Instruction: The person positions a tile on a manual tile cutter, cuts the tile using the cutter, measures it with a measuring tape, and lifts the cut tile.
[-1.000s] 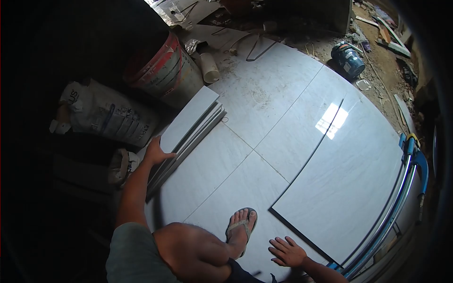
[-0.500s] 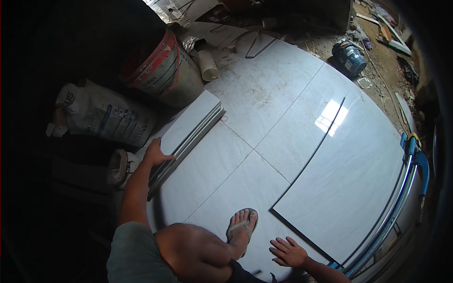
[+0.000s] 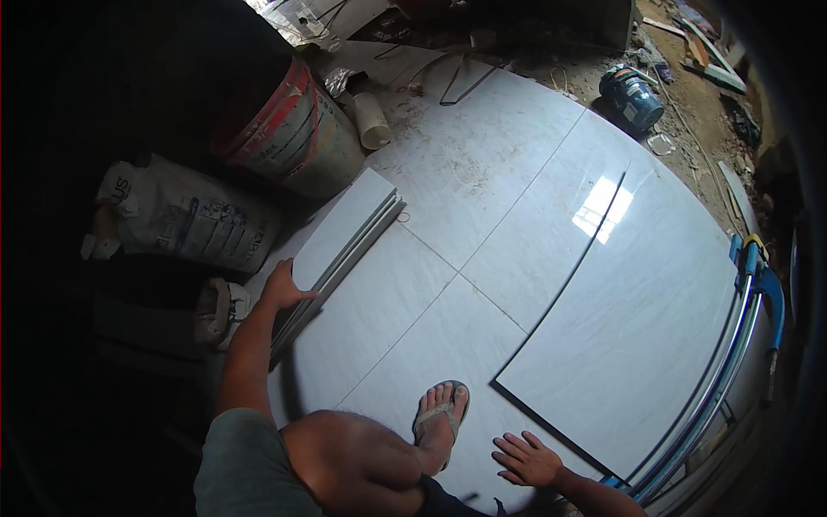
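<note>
Several long, narrow tile strips (image 3: 345, 224) are stacked at the left of the tiled floor. Across the near part of this stack lies my left hand (image 3: 286, 287), its thumb over the right edge and its fingers at the far side, gripping the top piece. My right hand (image 3: 527, 461) is spread above the floor, empty, between my sandalled foot (image 3: 441, 418) and a large loose tile (image 3: 629, 336). A blue tile cutter (image 3: 758, 284) with metal rails runs along the right edge of that tile.
Behind the stack are a red-rimmed bucket (image 3: 301, 129), a white sack (image 3: 185, 211) and a small open bag (image 3: 226, 312). A pale cylinder (image 3: 371, 121) lies beyond them. A dark blue bucket (image 3: 631, 99) and scrap wood (image 3: 715, 65) are at the upper right.
The top strip under my left hand has shifted slightly toward the left against the pieces beneath. My right hand has hardly moved. The view has moved a little.
</note>
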Demonstrator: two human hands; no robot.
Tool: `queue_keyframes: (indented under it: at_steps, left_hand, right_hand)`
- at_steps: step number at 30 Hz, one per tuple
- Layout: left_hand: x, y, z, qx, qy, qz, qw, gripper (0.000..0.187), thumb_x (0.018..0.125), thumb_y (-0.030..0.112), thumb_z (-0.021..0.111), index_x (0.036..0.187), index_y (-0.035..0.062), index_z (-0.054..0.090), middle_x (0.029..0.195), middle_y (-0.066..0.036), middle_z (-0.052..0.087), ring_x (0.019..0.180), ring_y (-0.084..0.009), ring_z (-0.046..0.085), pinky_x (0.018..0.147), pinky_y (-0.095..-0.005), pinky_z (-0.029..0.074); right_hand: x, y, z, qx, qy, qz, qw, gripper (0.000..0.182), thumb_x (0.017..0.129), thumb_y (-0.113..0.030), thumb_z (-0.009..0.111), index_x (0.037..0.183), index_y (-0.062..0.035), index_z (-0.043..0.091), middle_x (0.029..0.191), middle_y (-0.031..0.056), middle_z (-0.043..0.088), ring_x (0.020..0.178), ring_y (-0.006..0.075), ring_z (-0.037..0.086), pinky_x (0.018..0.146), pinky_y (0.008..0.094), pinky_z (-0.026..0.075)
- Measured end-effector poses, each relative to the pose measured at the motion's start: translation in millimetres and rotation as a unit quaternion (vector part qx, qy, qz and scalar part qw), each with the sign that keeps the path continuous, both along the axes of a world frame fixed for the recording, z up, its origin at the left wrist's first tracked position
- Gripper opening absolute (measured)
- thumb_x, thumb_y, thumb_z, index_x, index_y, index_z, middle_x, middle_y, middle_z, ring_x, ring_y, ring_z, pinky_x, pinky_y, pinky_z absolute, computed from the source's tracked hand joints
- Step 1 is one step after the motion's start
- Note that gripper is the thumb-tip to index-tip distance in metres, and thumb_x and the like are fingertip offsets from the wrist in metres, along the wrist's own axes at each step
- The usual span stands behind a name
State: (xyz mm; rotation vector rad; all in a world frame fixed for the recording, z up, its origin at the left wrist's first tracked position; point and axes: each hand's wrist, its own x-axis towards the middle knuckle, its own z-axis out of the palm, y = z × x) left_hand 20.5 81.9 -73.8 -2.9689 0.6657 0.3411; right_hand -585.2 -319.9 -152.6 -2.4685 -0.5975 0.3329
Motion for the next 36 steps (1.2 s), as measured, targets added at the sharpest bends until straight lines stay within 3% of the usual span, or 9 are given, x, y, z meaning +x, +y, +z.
queue_keyframes:
  at_steps: [8,12,22,36]
  left_hand:
    - [-7.2,-14.3,12.4,-0.032,0.028,0.002,0.999,0.114,0.056,0.053,0.096,0.141,-0.0063,0.047,0.139,-0.028,0.052,0.129,-0.0413,0.054,0.112,-0.0442,0.045]
    - [-3.4,-10.1,7.6,-0.01,0.015,0.001,1.0,0.118,0.056,0.05,0.096,0.145,-0.0064,0.042,0.14,-0.028,0.051,0.131,-0.0411,0.053,0.112,-0.0438,0.045]
    - [-11.2,-40.9,31.4,0.06,0.072,0.044,0.995,0.132,0.055,0.042,0.097,0.156,-0.0042,0.027,0.145,-0.028,0.05,0.135,-0.0408,0.051,0.115,-0.0433,0.043]
    - [4.5,-40.1,17.1,0.083,0.081,0.05,0.992,0.13,0.048,0.037,0.1,0.152,-0.004,0.034,0.143,-0.028,0.052,0.133,-0.0408,0.053,0.115,-0.0437,0.043]
  right_hand:
    - [1.1,-2.6,4.2,-0.002,0.011,0.009,1.0,0.05,0.103,-0.048,0.052,0.143,-0.0177,0.056,0.159,0.0061,0.045,0.146,0.0229,0.043,0.119,0.049,0.033]
    - [-0.1,-2.0,-0.5,0.012,-0.007,0.005,1.0,0.048,0.101,-0.05,0.056,0.138,-0.0187,0.06,0.156,0.0068,0.049,0.143,0.025,0.047,0.117,0.052,0.034]
    - [-2.5,-5.1,-4.7,0.011,-0.01,0.024,1.0,0.049,0.104,-0.05,0.05,0.14,-0.0169,0.059,0.157,0.008,0.047,0.145,0.0253,0.044,0.119,0.0513,0.034]
    - [-7.3,-7.2,-9.4,0.012,-0.001,0.043,0.999,0.051,0.109,-0.05,0.039,0.144,-0.0167,0.054,0.16,0.0089,0.042,0.15,0.027,0.038,0.121,0.0518,0.031]
